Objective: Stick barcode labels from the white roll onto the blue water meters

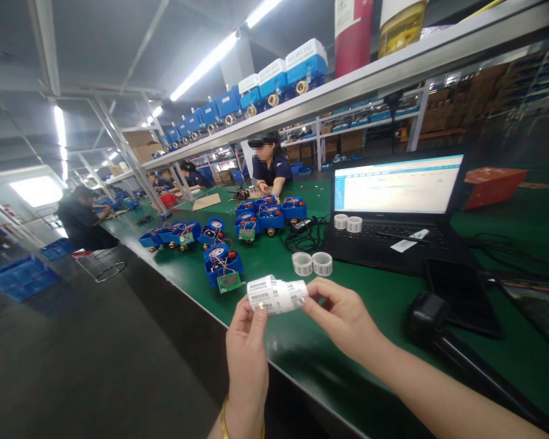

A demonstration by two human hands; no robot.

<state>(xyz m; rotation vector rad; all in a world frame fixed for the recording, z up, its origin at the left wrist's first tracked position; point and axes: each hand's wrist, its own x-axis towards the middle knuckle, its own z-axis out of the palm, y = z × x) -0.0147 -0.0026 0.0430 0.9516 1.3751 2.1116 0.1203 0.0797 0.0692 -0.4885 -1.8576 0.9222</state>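
Both my hands hold a small white roll of barcode labels (274, 294) above the front edge of the green bench (265, 256). My left hand (246, 353) pinches its left end from below with thumb and fingers closed. My right hand (343, 314) grips the right end with fingertips pressed on it. Two more label rolls (312, 263) lie on the bench just behind. A blue water meter with an exposed circuit board (223, 265) sits to the left of my hands.
An open laptop (396, 207) with two rolls on its keyboard stands right of centre. A black handheld scanner (427, 314) and a phone (462, 292) lie at right. Several blue meters (265, 216) and cables fill the bench. Other people sit farther along. A shelf overhead carries boxed meters (274, 79).
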